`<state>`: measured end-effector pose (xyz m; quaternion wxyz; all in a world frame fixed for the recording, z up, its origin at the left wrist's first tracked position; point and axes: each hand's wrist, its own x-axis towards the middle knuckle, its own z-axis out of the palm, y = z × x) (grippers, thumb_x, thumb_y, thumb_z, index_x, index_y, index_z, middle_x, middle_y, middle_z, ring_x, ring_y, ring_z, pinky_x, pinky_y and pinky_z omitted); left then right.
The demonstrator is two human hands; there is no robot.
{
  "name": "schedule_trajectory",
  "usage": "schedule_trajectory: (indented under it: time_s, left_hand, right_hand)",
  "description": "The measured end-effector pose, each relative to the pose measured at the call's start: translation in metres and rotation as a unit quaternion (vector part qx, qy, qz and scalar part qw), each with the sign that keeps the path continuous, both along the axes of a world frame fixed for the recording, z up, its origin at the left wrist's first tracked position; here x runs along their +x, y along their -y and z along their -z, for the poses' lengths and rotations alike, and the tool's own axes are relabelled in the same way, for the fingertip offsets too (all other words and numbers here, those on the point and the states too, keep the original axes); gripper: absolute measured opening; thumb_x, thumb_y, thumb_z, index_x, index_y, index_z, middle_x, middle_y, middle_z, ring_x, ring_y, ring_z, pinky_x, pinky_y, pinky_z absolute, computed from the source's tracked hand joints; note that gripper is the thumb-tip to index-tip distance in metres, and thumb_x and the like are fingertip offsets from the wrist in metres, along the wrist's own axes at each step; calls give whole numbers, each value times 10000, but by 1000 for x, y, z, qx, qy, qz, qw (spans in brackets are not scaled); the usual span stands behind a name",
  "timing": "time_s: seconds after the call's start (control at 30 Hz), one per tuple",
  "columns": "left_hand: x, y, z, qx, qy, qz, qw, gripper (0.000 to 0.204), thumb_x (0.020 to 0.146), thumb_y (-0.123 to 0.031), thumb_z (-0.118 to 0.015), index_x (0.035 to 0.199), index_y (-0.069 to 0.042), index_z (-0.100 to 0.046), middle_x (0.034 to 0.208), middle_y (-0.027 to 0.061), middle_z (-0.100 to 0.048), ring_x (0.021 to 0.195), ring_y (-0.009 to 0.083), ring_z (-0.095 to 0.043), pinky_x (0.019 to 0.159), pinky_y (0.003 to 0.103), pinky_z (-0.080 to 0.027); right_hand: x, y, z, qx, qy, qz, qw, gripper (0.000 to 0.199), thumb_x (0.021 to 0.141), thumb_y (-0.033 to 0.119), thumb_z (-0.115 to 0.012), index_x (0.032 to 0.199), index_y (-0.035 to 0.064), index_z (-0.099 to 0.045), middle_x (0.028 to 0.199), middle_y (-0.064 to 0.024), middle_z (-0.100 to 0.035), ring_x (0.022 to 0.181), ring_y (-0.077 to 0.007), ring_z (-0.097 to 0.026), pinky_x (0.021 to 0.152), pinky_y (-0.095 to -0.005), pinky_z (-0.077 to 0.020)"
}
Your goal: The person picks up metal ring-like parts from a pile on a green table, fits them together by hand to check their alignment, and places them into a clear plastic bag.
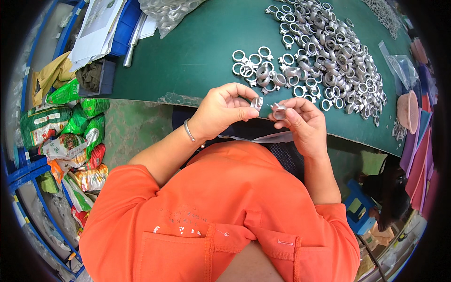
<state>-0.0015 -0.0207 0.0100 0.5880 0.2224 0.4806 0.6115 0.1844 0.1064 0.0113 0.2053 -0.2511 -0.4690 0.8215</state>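
My left hand (229, 107) pinches a silver metal ring (257, 103) between thumb and fingertips, just past the near edge of the green table. A second metal ring (279, 113), with a small lug on its side, is gripped by my right hand (302, 121). The two rings are close together but apart. Beyond my hands lies a big pile of similar rings (336, 61), spread over the right half of the table. A looser cluster of rings (257, 67) lies at the pile's left, nearest my hands.
The green table (188, 61) has a worn front edge. A clear bag of rings (171, 11), papers (98, 28) and a grey bin (99, 77) sit at its left. Colourful sacks (70, 136) are stacked lower left. At right are a pinkish cup (407, 112) and a blue stool (359, 207).
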Motion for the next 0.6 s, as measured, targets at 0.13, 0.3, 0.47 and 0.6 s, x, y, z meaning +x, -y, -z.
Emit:
schedule_trajectory:
  time_s: [0.13, 0.3, 0.47, 0.6]
  left_hand:
    - [3, 0, -2, 24, 15, -11, 1000, 290, 856, -9, -698, 1122, 26, -586, 959, 60, -625, 778, 105, -613, 686, 238, -532]
    - [6, 1, -2, 15, 44, -39, 998, 297, 919, -68, -638, 1189, 36, -572, 960, 71, -621, 777, 130, -638, 702, 251, -550]
    - [-2, 1, -3, 3, 160, -74, 984, 313, 1016, -146, -463, 1251, 45, -542, 1069, 158, -641, 870, 210, -683, 752, 297, -576]
    - [-6, 2, -1, 15, 171, -59, 983, 308, 1026, -142, -428, 1242, 45, -542, 1168, 231, -626, 942, 262, -689, 799, 332, -587]
  right_hand:
    - [0, 1, 7, -116, -40, -35, 992, 179, 957, 24, -547, 1113, -54, -583, 1022, -176, -683, 839, -210, -697, 684, -279, -594]
    - [-1, 14, 4, 10, -44, -41, 998, 125, 949, -30, -510, 1054, -34, -577, 1064, -163, -650, 842, -183, -691, 641, -241, -553]
    - [1, 21, 5, 520, 2, -95, 849, 196, 702, -137, -606, 804, 25, -651, 1005, -122, -625, 919, -262, -630, 727, -323, -518]
    - [-5, 18, 11, 598, -23, -91, 796, 205, 680, -98, -629, 838, 29, -652, 1000, -127, -619, 879, -296, -607, 737, -373, -510]
